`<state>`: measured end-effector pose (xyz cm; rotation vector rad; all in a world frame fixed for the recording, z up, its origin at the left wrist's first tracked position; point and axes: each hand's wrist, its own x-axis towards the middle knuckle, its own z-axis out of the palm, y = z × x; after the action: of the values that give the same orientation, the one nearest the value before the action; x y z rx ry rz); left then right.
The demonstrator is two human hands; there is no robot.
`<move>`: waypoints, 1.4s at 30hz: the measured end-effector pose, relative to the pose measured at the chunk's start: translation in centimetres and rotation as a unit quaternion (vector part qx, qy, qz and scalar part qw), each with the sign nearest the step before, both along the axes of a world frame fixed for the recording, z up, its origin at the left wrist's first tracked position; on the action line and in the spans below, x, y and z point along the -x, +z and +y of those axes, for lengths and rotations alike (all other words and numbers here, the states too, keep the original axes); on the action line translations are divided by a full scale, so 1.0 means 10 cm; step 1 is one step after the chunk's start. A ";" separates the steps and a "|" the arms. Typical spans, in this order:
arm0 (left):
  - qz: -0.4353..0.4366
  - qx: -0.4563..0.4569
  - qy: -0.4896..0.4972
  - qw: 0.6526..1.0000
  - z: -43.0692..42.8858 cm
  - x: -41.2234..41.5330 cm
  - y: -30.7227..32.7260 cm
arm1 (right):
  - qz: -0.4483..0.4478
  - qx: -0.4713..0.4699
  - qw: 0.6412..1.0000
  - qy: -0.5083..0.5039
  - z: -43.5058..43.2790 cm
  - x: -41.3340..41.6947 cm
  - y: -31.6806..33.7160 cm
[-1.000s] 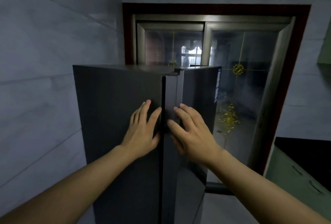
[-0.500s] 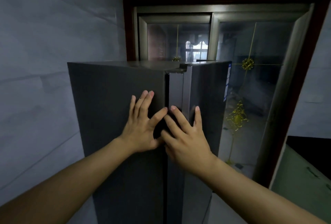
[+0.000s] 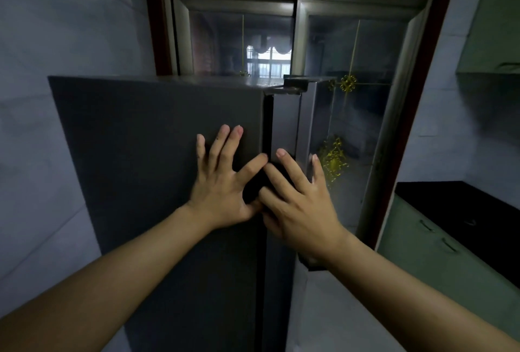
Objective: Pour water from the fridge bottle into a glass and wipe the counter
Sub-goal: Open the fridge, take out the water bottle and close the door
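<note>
Currently the person is standing in front of a dark two-door fridge [image 3: 157, 160] with both hands placed at the seam between its doors. The left hand [image 3: 222, 182] is lying flat on the left door [image 3: 140, 140], fingers spread and extended, gripping nothing. The right hand [image 3: 298, 205] is resting across the edge of the right door [image 3: 289, 126], fingers likewise spread; whether any fingertip is hooking behind that edge cannot be determined. A narrow dark gap is showing along the seam, so the right door is judged to be slightly ajar or just starting to open.

Task status: the work is at its earliest stage. The fridge interior is not yet visible, so the bottle is not in view and is presumed to be inside. No glass is appearing anywhere in the head view. A dark counter [image 3: 461, 211] over pale green cabinets [image 3: 439, 253] is sitting to the right, well apart from both hands, beside a glazed sliding door [image 3: 351, 98].

Remaining steps, as judged from this view: opening the door fully, locating and removing the bottle, finding a glass, pouring, and wiping the counter.
</note>
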<state>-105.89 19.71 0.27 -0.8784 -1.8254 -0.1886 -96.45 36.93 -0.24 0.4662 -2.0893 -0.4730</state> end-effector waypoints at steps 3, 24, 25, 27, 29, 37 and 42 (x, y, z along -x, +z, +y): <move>0.004 0.002 0.004 1.000 -0.01 0.01 -0.01 | 0.032 0.014 0.999 0.012 0.11 -0.07 -0.04; 0.001 -0.040 -0.002 0.999 0.17 0.03 -0.10 | 0.015 0.228 0.946 -0.231 1.84 -1.14 -0.31; 0.002 -0.039 0.001 0.999 0.17 0.03 -0.10 | 0.019 0.234 0.943 -0.234 1.82 -1.13 -0.30; 0.000 -0.039 0.007 0.999 0.17 0.01 -0.09 | 0.034 0.254 0.939 -0.230 1.77 -1.10 -0.29; -0.003 -0.038 0.017 0.999 0.18 -0.02 -0.10 | 0.053 0.257 0.943 -0.203 1.68 -1.02 -0.26; -0.059 -0.018 0.082 0.995 0.18 -0.21 -0.08 | -0.081 0.234 0.954 -0.169 1.29 -0.37 0.25; -0.093 -0.071 0.099 0.988 0.33 -0.46 -0.08 | -0.174 0.220 0.934 -0.220 1.55 -0.24 0.32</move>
<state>-101.25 23.02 -0.51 -0.5918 -2.0317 -0.2788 -94.06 52.47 2.93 -0.2063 -2.5627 -0.1618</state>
